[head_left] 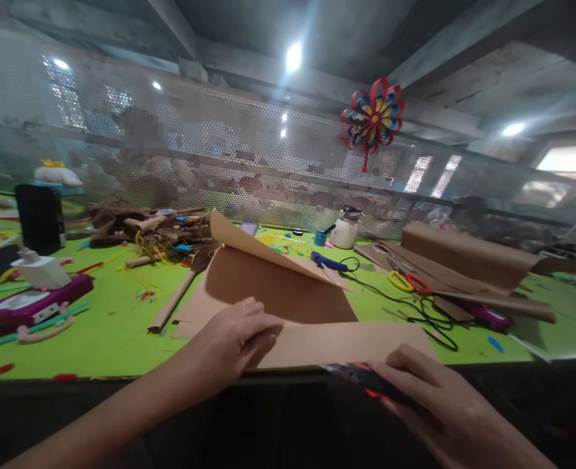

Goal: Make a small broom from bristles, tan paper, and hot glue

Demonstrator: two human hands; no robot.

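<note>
A large sheet of brown craft paper (pixel 278 286) lies folded on the green table (pixel 116 326), its upper flap standing up. My left hand (pixel 233 339) rests on the paper's near fold, fingers curled and pinching the folded edge. My right hand (pixel 429 397) is at the table's front edge, fingers wrapped over a dark object with red parts (pixel 360 378), possibly scissors, pressed against the paper's near strip.
Yellow-and-red scissors (pixel 407 281) and more brown paper (pixel 468 260) lie to the right, with a black cable (pixel 414 309). A blue tool (pixel 327 262), white jar (pixel 345 229), paper roll (pixel 170 306), purple case (pixel 31 303) and brown scraps (pixel 141 228) sit around. A person is behind the mesh screen (pixel 248 156).
</note>
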